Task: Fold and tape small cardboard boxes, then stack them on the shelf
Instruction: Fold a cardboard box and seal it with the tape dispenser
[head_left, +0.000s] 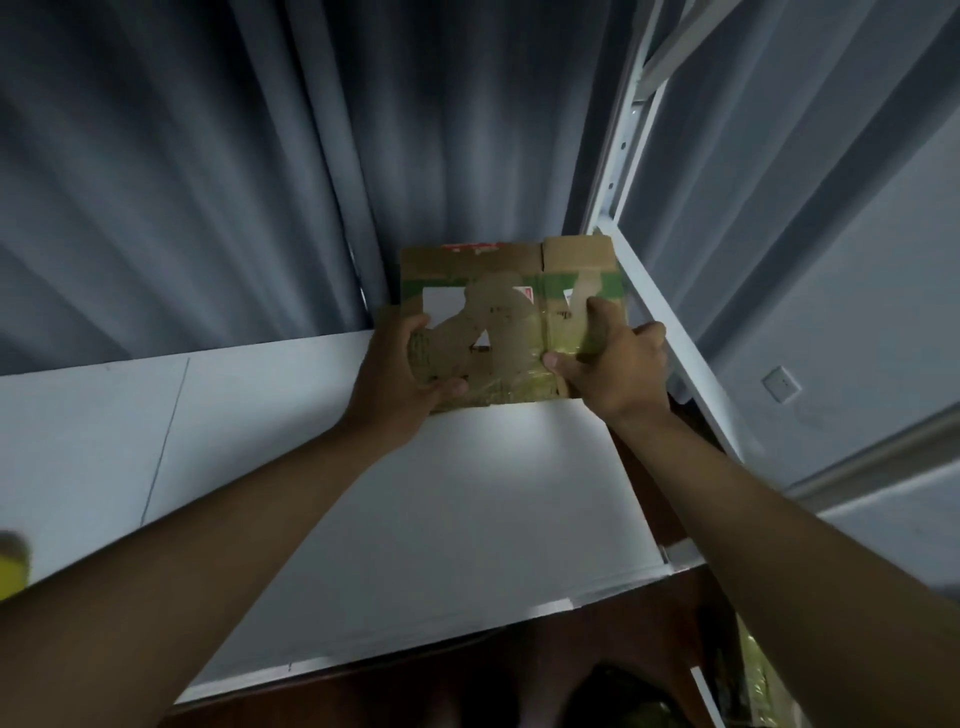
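The cardboard box (511, 322) is sitting at the far right corner of the white shelf (441, 493), its back face near the grey curtain (208, 182) and its right side just beside the shelf's white upright post (618, 171). Placing it there is probably meant to start a stack squarely in the corner, leaving the rest of the board free for later boxes.

The left hand (402, 382) is gripping the box's left side, thumb wrapped onto the front face and fingers curled round the side. The right hand (613, 364) is clamping the right part, thumb pressing the taped front seam and fingers curled over the top edge. Both grips are closed on the box; neither is letting go yet. Holding from both sides is likely keeping the box square as it is being seated against the corner.

Glossy tape is showing on the lower front panel. The upper flaps (519, 254) are appearing to stand up; whether the top is sealed cannot be told. Judgement: stacking step in hand, release not yet made.
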